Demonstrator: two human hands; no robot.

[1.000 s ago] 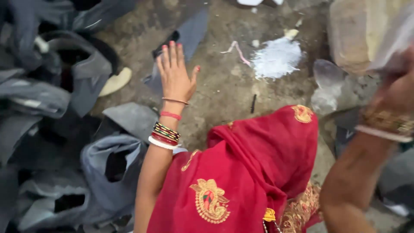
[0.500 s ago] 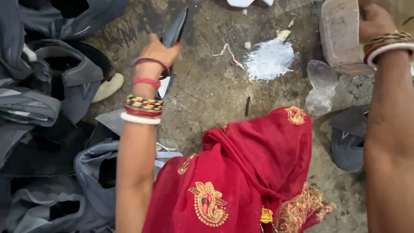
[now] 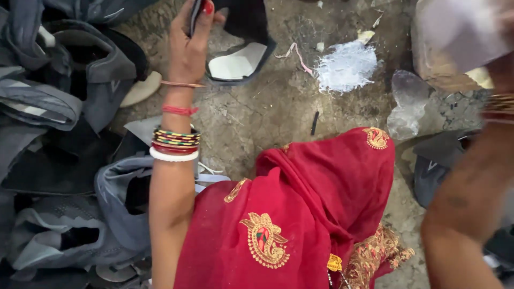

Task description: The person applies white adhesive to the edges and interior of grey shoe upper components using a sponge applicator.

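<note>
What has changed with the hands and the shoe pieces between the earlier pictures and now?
The left hand, open and flat a second ago, reached forward, closed on the dark shoe upper and has lifted its near end. The right hand, now blurred at the frame edge, moved up by the stone block. The grey shoe pile, white fluff and red cloth stayed.

Your view takes in a bare dirt floor (image 3: pixel 267 112). Upper centre: a white fibrous tuft (image 3: pixel 347 67), with a pink thread (image 3: pixel 294 53) just to its left. A crumpled clear plastic piece (image 3: pixel 407 104) sits right of the tuft, beside a tan stone block (image 3: pixel 444 67). A small dark stick (image 3: pixel 315 122) lies below the tuft. A pile of grey shoe uppers (image 3: pixel 59 107) fills the left side. Red embroidered cloth (image 3: pixel 300 214) covers the lower centre.
</note>
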